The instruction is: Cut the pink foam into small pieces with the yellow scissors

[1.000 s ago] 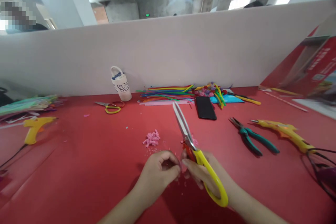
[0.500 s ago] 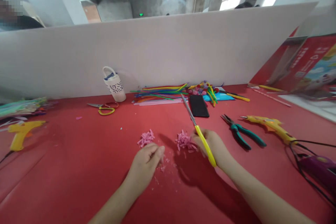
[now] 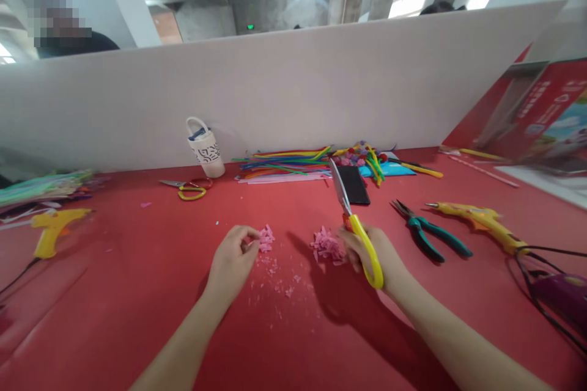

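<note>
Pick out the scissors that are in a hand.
The raised scissors in the right hand, blades pointing away from the person; the other pair lies on the red table near the white cup.

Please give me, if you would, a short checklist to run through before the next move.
1. Scissors held in the right hand, blades pointing away from the person: ok.
2. Left hand at the left pile: ok.
3. Piece in the left hand: cannot tell, too small to see.
4. Left pile and right pile kept apart: ok.
5. Table between the hands free of scraps: not ok, pink bits are scattered there.
6. Pliers lying clear of the right hand: ok.
</note>
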